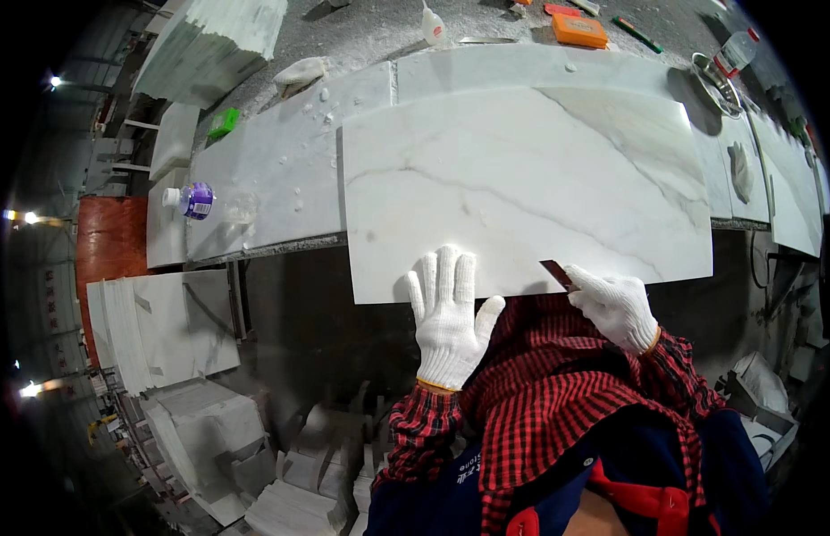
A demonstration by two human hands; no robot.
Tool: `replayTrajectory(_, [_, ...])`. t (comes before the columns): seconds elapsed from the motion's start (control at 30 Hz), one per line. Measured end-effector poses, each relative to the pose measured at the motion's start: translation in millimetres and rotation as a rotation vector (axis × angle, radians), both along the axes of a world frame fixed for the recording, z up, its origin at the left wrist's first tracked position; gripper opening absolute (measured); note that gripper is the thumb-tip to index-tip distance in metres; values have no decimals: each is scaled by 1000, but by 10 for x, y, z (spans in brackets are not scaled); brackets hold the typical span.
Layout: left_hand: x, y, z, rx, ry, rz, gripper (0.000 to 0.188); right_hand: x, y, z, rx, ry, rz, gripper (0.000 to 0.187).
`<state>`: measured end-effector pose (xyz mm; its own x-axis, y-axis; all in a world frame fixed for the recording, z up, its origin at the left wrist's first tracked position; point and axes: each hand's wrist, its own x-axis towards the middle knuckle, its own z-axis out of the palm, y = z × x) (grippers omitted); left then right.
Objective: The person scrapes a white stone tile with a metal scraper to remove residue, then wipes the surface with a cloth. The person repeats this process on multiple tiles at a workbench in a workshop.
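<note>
A large white marble slab (522,170) with grey and tan veins lies on the workbench, its near edge jutting out towards me. On that near edge my left hand (452,313), in a white knitted glove, rests flat with its fingers spread. My right hand (616,308), gloved alike, is closed around a thin dark reddish-brown strip (555,273) at the slab's near edge, right of the left hand. The strip's tip lies over the slab's border; the rest of it is hidden by the glove, so its kind is unclear.
A purple-labelled bottle (197,200) and a green box (223,123) stand left of the slab. Behind it are a white squeeze bottle (432,25) and an orange box (579,32). A metal bowl (716,85) sits at far right. Stacked stone pieces (178,326) stand at left.
</note>
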<state>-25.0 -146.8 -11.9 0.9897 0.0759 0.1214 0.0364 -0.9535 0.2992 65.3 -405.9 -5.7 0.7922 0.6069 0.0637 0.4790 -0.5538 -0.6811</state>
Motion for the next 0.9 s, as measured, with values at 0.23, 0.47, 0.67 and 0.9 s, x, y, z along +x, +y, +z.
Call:
replayTrajectory(0.23, [289, 417, -51, 257, 108, 56, 76, 86, -134, -95, 218, 30, -144, 41])
replayTrajectory(0.47, [343, 799, 26, 215, -25, 296, 74, 290, -115, 227, 125, 588, -246, 41])
replayTrajectory(0.67, [301, 224, 68, 31, 61, 51, 83, 470, -76, 249, 27, 517, -144, 34])
replayTrajectory(0.9, [568, 75, 47, -60, 86, -108, 88, 828, 147, 273, -136, 501, -78, 30])
